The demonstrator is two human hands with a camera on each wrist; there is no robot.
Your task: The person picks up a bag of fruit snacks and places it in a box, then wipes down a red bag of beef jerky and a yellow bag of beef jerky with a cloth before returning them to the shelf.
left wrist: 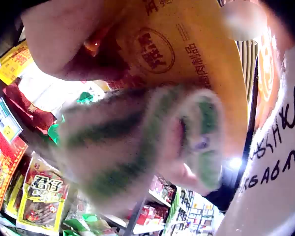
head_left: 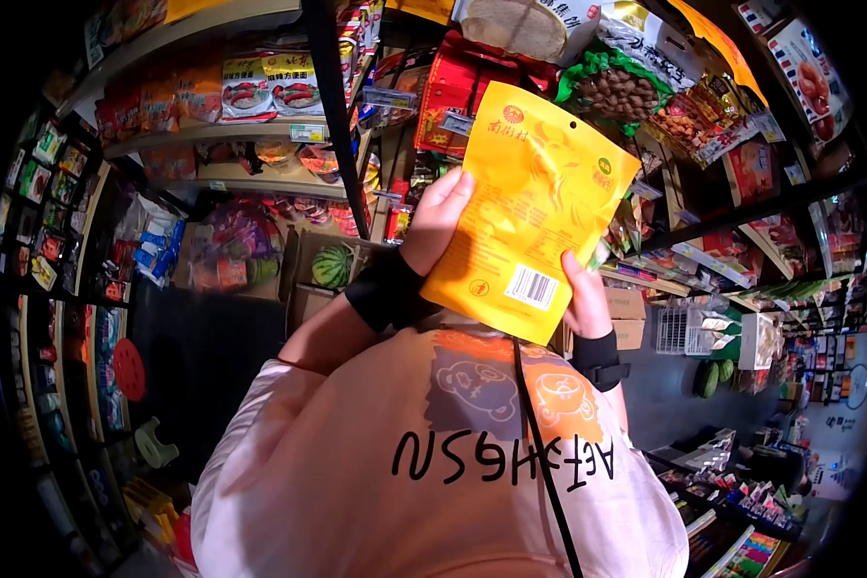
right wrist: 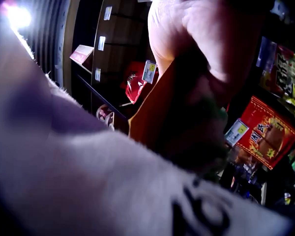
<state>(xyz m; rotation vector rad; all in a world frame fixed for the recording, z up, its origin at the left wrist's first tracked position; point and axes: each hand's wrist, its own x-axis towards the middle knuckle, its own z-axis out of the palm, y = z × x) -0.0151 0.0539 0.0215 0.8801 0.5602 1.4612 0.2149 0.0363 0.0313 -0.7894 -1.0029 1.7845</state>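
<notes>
A yellow printed package (head_left: 539, 212) with a barcode is held up in front of the chest, tilted. My left hand (head_left: 438, 222) grips its left edge, thumb on the near face. My right hand (head_left: 586, 297) pinches its lower right edge. In the left wrist view, the left hand (left wrist: 64, 37) holds the package (left wrist: 201, 64), and a blurred green-and-white striped thing (left wrist: 123, 142) lies against it, with fingers of the right hand (left wrist: 174, 169) beside it. The right wrist view has the right hand (right wrist: 201, 39) on the package's shadowed edge (right wrist: 152, 110); its fingertips are hidden.
Shelves of packaged food (head_left: 270, 91) stand at the left, with more hanging bags (head_left: 617, 91) beyond the package. A watermelon (head_left: 332, 266) sits in a box below left. At the right are a white wire basket (head_left: 677, 329) and cardboard boxes (head_left: 626, 318). A stool (head_left: 154, 443) stands lower left.
</notes>
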